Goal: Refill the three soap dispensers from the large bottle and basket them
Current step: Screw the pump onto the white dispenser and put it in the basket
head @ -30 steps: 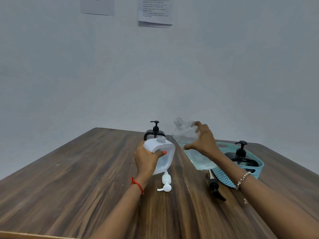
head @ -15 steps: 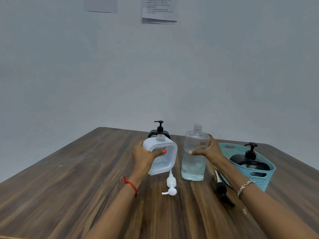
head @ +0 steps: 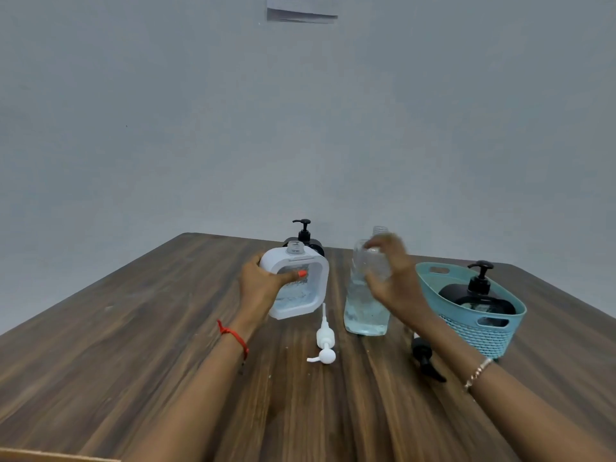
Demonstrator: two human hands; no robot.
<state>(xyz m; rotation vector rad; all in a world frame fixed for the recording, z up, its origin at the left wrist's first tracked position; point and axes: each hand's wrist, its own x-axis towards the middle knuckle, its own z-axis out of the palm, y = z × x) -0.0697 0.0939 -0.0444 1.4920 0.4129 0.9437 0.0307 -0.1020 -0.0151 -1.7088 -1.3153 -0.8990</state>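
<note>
My left hand (head: 263,288) grips the white square dispenser (head: 311,295), which stands uncapped on the wooden table with clear liquid in its window. The large clear bottle (head: 365,316) stands upright and uncapped to its right, partly filled. My right hand (head: 396,285) is blurred just in front of the bottle's upper half, fingers spread and loose, apparently off the bottle. One black pump dispenser (head: 475,296) sits in the teal basket (head: 473,333). Another black dispenser (head: 305,236) stands behind the white one.
A white pump head (head: 325,343) lies on the table in front of the white dispenser. A black pump head (head: 426,360) lies beside my right forearm, near the basket. Papers hang on the grey wall behind the table (head: 133,328).
The large bottle went from tilted over the white dispenser to standing upright on the table. My right hand has loosened and come away from it. My left hand kept its hold.
</note>
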